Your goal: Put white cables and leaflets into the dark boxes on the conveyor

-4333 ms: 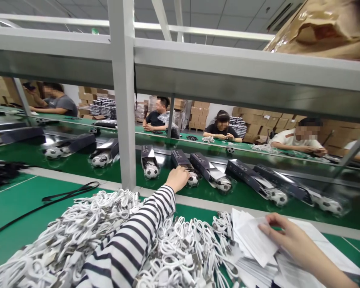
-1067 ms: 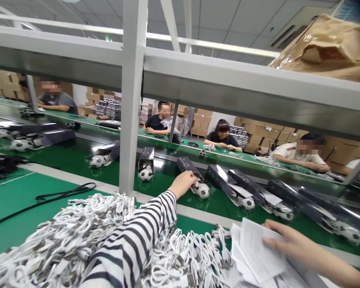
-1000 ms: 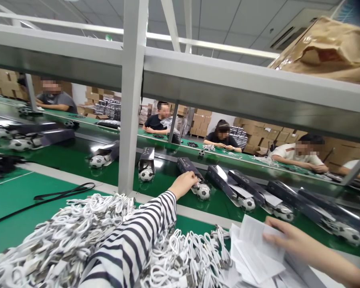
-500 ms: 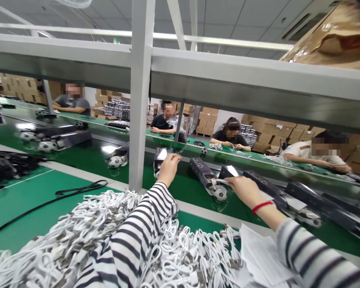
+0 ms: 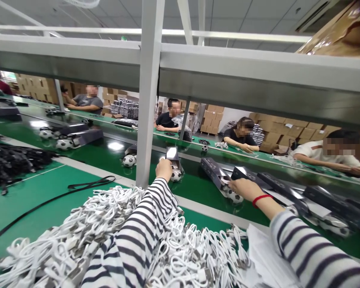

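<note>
My left hand [image 5: 164,169], its fingers bent together, is at the left side of an open dark box [image 5: 173,154] with a football-patterned ball [image 5: 176,175] at its near end. Whatever those fingers hold is hidden. My right hand [image 5: 245,189] reaches to the open end of another dark box [image 5: 211,170], just above a second ball [image 5: 235,196]. Its fingertips are closed together there, and what they grip is too small to name. White cables [image 5: 195,248] lie heaped under my forearms, beside white paper sheets [image 5: 265,256].
A grey post [image 5: 148,100] rises just left of my left hand, under a grey shelf beam [image 5: 258,72]. More boxes with balls lie on the green belt [image 5: 192,192]. Black cables [image 5: 15,164] are heaped at the left. Several people sit across the line.
My left hand has lowered to the left side of its box. The fingers of my right hand have come down by the box opening and ball. The view has shifted, moving the scene rightward.
</note>
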A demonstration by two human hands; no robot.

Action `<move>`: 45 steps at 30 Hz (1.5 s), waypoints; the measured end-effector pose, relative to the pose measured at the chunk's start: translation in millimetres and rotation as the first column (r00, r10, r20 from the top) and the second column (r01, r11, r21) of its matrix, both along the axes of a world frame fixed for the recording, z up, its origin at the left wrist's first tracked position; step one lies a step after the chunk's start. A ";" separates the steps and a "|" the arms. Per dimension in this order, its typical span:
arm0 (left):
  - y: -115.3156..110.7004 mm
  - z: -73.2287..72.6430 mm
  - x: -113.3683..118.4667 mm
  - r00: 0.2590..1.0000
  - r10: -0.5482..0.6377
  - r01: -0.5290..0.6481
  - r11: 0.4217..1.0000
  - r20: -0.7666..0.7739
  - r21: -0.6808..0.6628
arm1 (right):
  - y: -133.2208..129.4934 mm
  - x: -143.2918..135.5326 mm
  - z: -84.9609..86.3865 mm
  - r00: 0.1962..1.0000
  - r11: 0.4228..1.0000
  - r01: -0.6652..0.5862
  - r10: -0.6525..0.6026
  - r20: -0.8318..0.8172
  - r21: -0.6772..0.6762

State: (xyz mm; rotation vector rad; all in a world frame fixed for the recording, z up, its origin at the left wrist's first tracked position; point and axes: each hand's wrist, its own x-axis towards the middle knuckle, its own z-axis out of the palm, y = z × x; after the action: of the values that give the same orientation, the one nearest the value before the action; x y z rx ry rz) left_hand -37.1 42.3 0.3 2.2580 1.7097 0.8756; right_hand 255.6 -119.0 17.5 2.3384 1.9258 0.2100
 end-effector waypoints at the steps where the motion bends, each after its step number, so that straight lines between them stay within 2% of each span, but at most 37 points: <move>1: -0.2 0.4 1.1 1.000 -0.012 0.013 1.000 -0.029 0.003 | -2.9 -0.2 -0.4 0.999 1.000 0.024 -0.024 0.046 0.000; 4: -0.9 -0.8 5.2 0.984 -0.075 0.077 0.997 -0.160 0.005 | -3.1 -4.1 -4.4 0.988 0.994 0.108 -0.109 0.105 0.018; 8: -3.9 -3.6 9.1 0.955 -0.100 0.102 0.995 -0.278 -0.007 | 12.3 -4.6 -9.2 0.990 0.990 0.140 -0.140 -0.012 0.032; 11: -6.7 -2.7 10.0 0.952 -0.131 0.139 0.990 -0.277 0.009 | 20.2 2.5 -9.4 0.984 0.997 0.078 -0.078 -0.162 -0.003; 14: -7.7 -0.4 10.5 0.972 -0.131 0.142 0.989 -0.193 0.044 | 10.3 15.0 -4.5 0.975 0.999 0.036 -0.036 -0.221 -0.007; 17: -6.6 -0.3 11.9 0.981 -0.148 0.158 0.985 -0.124 0.072 | -26.2 27.4 6.4 0.959 0.992 0.053 -0.019 -0.282 0.113; 19: -5.0 -2.7 13.3 0.973 -0.203 0.211 0.975 -0.114 0.063 | -64.6 30.5 14.6 0.932 0.992 0.067 -0.022 -0.361 0.112; 23: -1.5 -7.1 15.2 0.968 -0.238 0.244 0.967 -0.084 0.071 | -146.1 21.8 20.7 0.834 0.985 -0.013 -0.085 -0.545 -0.173; 26: -3.9 -0.4 17.6 0.953 -0.303 0.302 0.946 -0.013 0.119 | -182.3 13.6 11.0 0.785 0.966 -0.029 -0.137 -0.604 -0.257; 28: -12.7 10.1 22.5 0.896 -0.443 0.436 0.888 0.019 0.147 | -191.8 10.6 1.1 0.795 0.974 0.032 -0.161 -0.584 -0.224; 30: -29.6 22.4 31.4 0.787 -0.616 0.611 0.778 -0.013 0.146 | -195.3 7.2 -7.2 0.824 0.982 0.094 -0.168 -0.541 -0.161; 32: -53.4 31.8 44.1 0.662 -0.746 0.749 0.657 -0.070 0.083 | -197.5 1.4 -11.2 0.854 0.987 0.145 -0.163 -0.494 -0.074; 35: -94.7 32.7 67.5 0.373 -0.918 0.909 0.391 -0.138 -0.146 | -201.5 -7.3 -9.7 0.869 0.977 0.200 -0.143 -0.473 0.072; 37: -119.3 24.2 82.6 0.175 -0.979 0.911 0.200 -0.101 -0.361 | -202.4 -7.2 -5.9 0.833 0.972 0.197 -0.095 -0.546 0.131; 38: -129.4 18.6 89.1 0.113 -0.989 0.877 0.142 -0.091 -0.458 | -201.5 -4.6 -3.6 0.791 0.971 0.186 -0.058 -0.609 0.148; 39: -137.6 12.8 94.4 0.061 -0.994 0.835 0.102 -0.093 -0.540 | -199.5 -0.8 -1.1 0.736 0.969 0.183 -0.021 -0.677 0.169; 40: -143.9 7.5 98.4 0.028 -0.995 0.820 0.079 -0.098 -0.567 | -196.3 3.9 1.5 0.670 0.962 0.195 0.013 -0.742 0.193; 42: -150.9 0.1 102.5 -0.002 -0.992 0.820 0.070 -0.124 -0.568 | -186.8 12.3 7.4 0.542 0.924 0.288 0.058 -0.839 0.250; 45: -151.2 -1.8 101.9 -0.002 -0.991 0.831 0.072 -0.133 -0.552 | -165.6 14.9 17.4 0.418 0.833 0.465 0.093 -0.904 0.301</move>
State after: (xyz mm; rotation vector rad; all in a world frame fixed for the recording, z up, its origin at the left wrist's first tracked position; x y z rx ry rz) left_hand 64.8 -108.9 -1.5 2.6423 -0.1038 -0.3799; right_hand 270.5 -284.6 34.9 3.5179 2.0301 -0.8968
